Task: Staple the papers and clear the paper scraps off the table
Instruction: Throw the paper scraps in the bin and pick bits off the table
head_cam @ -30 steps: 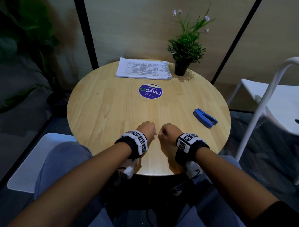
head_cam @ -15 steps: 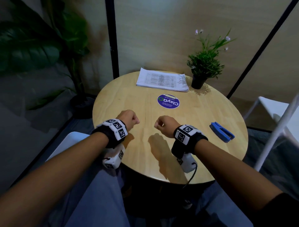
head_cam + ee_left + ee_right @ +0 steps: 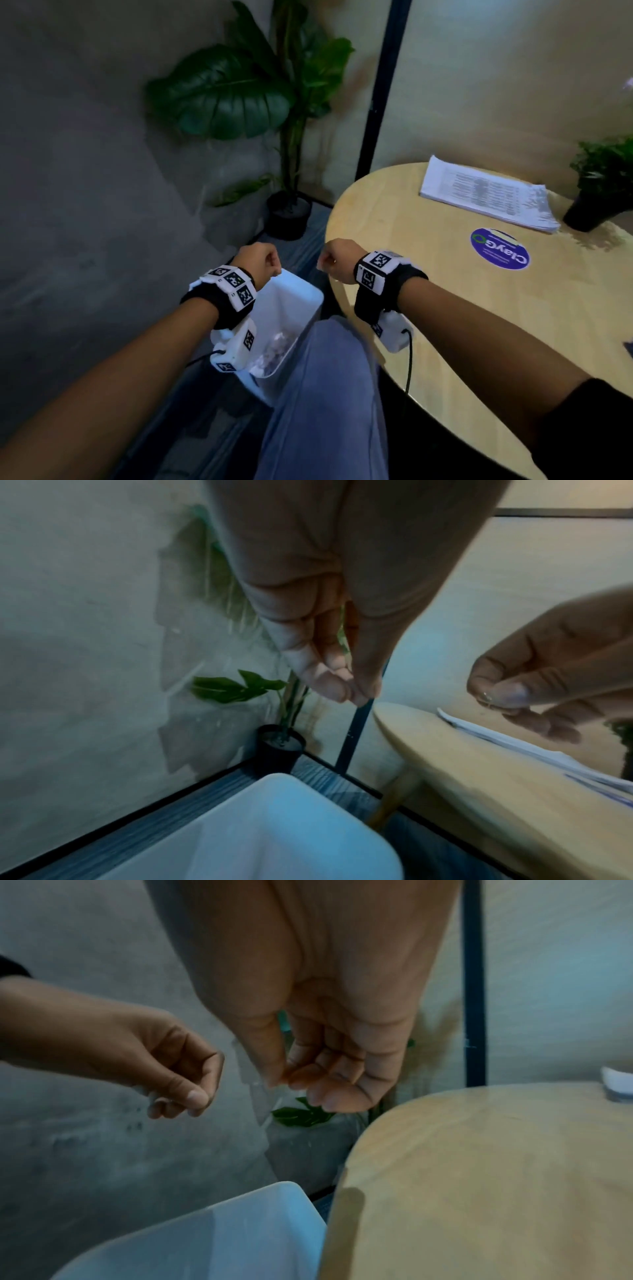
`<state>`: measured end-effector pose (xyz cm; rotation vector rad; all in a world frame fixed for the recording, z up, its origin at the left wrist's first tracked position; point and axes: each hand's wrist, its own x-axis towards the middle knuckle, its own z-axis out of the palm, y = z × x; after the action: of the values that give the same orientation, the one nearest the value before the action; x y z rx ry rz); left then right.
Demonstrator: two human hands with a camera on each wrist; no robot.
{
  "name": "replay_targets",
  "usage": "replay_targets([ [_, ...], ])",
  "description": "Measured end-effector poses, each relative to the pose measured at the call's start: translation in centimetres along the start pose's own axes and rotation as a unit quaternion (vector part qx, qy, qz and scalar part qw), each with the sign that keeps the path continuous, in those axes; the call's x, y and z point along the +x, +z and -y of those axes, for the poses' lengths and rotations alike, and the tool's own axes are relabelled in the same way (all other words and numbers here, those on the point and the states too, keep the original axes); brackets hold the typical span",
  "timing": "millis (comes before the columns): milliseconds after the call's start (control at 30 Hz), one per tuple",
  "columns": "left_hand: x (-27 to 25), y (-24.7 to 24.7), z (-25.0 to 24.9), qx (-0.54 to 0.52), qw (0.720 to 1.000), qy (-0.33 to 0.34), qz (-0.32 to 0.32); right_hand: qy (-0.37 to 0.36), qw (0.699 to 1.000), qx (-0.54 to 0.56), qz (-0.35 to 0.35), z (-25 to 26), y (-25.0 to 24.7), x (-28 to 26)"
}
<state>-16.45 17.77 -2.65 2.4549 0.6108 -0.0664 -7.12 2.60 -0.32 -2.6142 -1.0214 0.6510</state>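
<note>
Hands hang in loose fists off the left edge of the round wooden surface (image 3: pixel 462 325). The left hand (image 3: pixel 258 260) is above the far rim of a white bin (image 3: pixel 301 294) that stands on the floor beside the person's jeans-clad leg (image 3: pixel 325 394). Its fingers are curled and the thumb is pressed to the fingertips (image 3: pixel 342 691). The right hand (image 3: pixel 337 260) is near it, over the rim of the surface, also with its thumb meeting curled fingers (image 3: pixel 301 1077). I cannot tell whether either pinch holds a scrap; anything between the tips is too small and blurred to make out.

Crumpled paper scraps (image 3: pixel 274 349) lie in the bottom of the bin. The stack of printed papers (image 3: pixel 486 195) lies flat at the far side of the surface, well apart from both hands. A round blue sticker (image 3: pixel 500 249) is just in front of the stack, and a small potted plant (image 3: pixel 603 185) stands beside its right end. A large-leaved plant (image 3: pixel 239 96) stands in a black pot on the floor by the wall.
</note>
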Motion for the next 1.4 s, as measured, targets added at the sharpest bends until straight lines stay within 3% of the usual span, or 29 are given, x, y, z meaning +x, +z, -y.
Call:
replay_targets([
  [233, 0.7, 0.8, 5.5, -0.018, 0.998, -0.052, 0.028, -0.03, 0.99, -0.119, 0.067, 3.2, 2.9, 7.3],
  [500, 1.9, 2.7, 6.8, -0.042, 0.995, -0.071, 0.056, -0.074, 0.984, -0.123, 0.101, 3.6, 3.7, 8.8],
  [667, 2.1, 3.5, 6.8, -0.073, 0.99, -0.108, 0.061, -0.054, 0.989, -0.099, 0.091, 3.4, 3.8, 8.5],
  [1033, 1.5, 2.4, 4.8, -0.033, 0.994, -0.075, 0.076, -0.033, 0.996, -0.042, 0.072, 3.3, 2.7, 6.9],
  [1200, 0.9, 1.9, 3.6, -0.001, 0.996, -0.074, 0.056, -0.041, 0.998, -0.032, 0.022, 2.6, 2.1, 5.5],
  [1300, 0.7, 1.5, 2.2, 0.038, 0.998, -0.035, 0.026, -0.077, 0.995, -0.061, 0.014, 1.5, 1.2, 3.6],
  [1400, 0.4, 1.5, 0.2, 0.086, 0.995, 0.034, 0.032, -0.06, 0.998, -0.018, -0.027, -0.5, 0.1, 1.2],
])
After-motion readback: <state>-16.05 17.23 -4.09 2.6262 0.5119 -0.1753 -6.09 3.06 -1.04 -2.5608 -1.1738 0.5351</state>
